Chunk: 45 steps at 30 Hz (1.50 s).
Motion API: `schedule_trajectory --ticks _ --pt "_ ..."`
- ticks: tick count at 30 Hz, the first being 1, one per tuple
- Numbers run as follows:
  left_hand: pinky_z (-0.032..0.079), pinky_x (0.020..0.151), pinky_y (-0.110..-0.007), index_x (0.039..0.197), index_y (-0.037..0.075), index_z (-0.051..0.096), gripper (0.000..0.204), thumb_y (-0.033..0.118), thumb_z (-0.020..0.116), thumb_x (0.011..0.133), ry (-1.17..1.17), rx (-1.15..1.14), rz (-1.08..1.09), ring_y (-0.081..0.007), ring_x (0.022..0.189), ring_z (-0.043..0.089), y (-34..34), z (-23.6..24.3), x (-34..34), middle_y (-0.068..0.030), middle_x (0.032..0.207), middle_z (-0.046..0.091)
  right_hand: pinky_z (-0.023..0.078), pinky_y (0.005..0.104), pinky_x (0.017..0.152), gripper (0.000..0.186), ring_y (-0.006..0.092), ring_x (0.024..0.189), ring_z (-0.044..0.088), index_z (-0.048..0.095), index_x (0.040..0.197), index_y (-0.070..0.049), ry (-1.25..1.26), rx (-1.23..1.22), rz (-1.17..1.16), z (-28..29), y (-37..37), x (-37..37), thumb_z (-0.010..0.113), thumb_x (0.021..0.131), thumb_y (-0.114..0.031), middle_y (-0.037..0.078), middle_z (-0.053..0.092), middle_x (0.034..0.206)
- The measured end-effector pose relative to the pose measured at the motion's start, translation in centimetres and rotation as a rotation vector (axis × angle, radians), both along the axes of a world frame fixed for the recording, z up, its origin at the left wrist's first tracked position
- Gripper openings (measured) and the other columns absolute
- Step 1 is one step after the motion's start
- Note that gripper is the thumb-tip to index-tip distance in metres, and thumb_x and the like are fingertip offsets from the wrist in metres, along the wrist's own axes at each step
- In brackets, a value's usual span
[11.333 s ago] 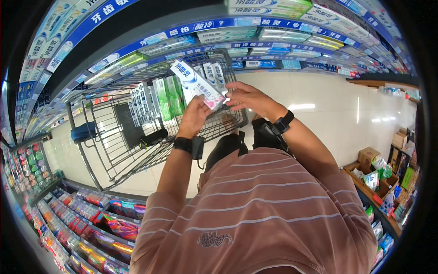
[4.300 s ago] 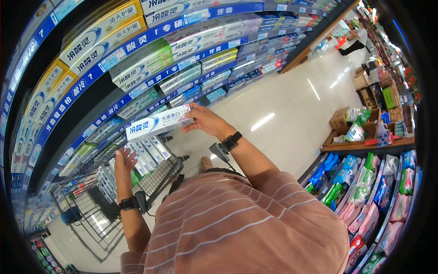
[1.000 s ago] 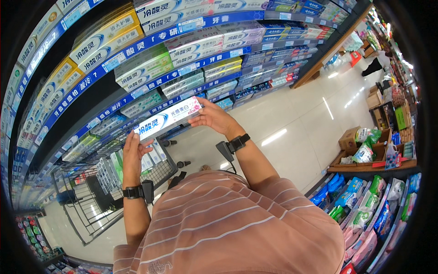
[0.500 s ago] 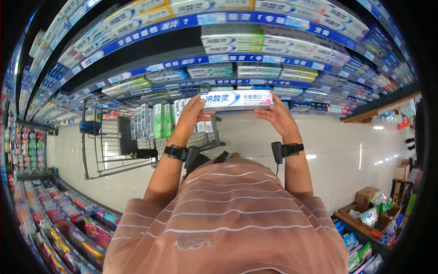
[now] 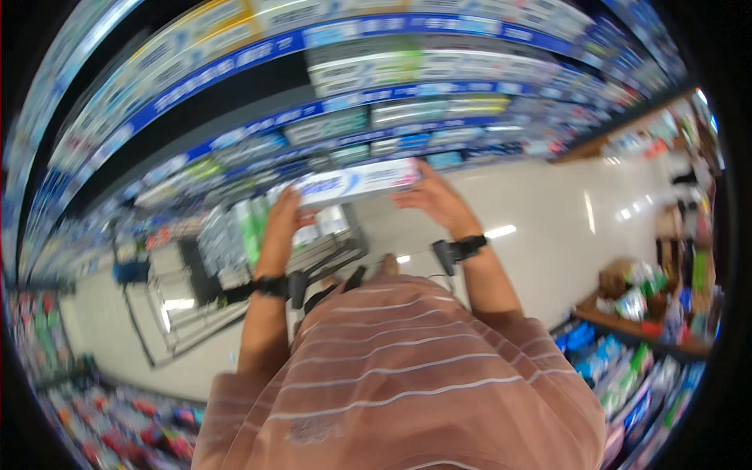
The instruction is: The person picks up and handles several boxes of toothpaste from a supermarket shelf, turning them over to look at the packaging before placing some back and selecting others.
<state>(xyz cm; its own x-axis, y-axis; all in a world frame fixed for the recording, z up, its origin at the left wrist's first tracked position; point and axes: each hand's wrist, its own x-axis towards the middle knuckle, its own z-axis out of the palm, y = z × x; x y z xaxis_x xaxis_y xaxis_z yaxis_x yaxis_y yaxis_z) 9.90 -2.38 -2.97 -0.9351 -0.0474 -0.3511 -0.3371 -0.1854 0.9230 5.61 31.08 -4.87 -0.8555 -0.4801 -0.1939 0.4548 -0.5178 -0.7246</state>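
A long white box (image 5: 352, 182) with a blue swoosh and a pink end is held level in front of me, smeared by motion. My left hand (image 5: 283, 210) grips its left end and my right hand (image 5: 431, 200) its right end, fingers curled under it. Below and left of the box is a metal wire cart (image 5: 160, 301) loaded with white, grey and green boxes (image 5: 254, 227). Dark devices are strapped on both my wrists.
Blurred shelves (image 5: 423, 23) of boxed packs curve across the top and left. Pale tiled floor (image 5: 533, 243) lies to the right, beyond it cardboard boxes and bagged goods (image 5: 630, 294). Racks of colourful packets (image 5: 141, 423) stand at lower left and lower right (image 5: 627, 384).
Compared with 4.3 seconds ago, my left hand now grips the box too. Over the last second my view swung round toward the shelves, and the picture has become blurred.
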Motion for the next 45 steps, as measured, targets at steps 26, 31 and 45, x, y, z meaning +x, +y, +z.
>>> schedule_trajectory --ticks 26,31,45 --pt "0.053 0.081 -0.032 0.144 0.002 0.040 0.062 0.046 0.049 0.101 -0.028 -0.040 -0.269 -0.0208 0.100 0.064 2.5 1.0 -3.7 -0.0149 0.118 0.062 0.054 0.0477 0.095 0.054 0.0397 0.107 0.064 0.024 0.139 -0.007 0.014 0.048 -0.668 1.7 3.2 3.5 0.052 0.093 -0.009 0.026 0.054 0.127" --pt "0.053 0.082 -0.035 0.139 0.004 0.044 0.065 0.054 0.052 0.097 -0.069 -0.071 -0.268 -0.0226 0.098 0.065 1.6 -0.4 -2.9 -0.0156 0.119 0.061 0.050 0.0460 0.101 0.045 0.0339 0.113 0.061 0.043 0.131 -0.003 0.236 0.130 -0.817 -0.8 5.8 1.8 0.062 0.096 -0.023 0.017 0.056 0.130" --pt "0.055 0.076 -0.033 0.153 0.004 0.022 0.073 0.035 0.058 0.098 -0.058 -0.130 0.161 -0.0227 0.095 0.067 -8.6 -0.7 -1.3 -0.0134 0.113 0.062 0.052 0.0478 0.099 0.049 0.0445 0.114 0.060 0.032 0.137 -0.002 0.053 0.099 -0.279 2.6 -2.2 -0.6 0.048 0.092 -0.008 0.024 0.052 0.132"
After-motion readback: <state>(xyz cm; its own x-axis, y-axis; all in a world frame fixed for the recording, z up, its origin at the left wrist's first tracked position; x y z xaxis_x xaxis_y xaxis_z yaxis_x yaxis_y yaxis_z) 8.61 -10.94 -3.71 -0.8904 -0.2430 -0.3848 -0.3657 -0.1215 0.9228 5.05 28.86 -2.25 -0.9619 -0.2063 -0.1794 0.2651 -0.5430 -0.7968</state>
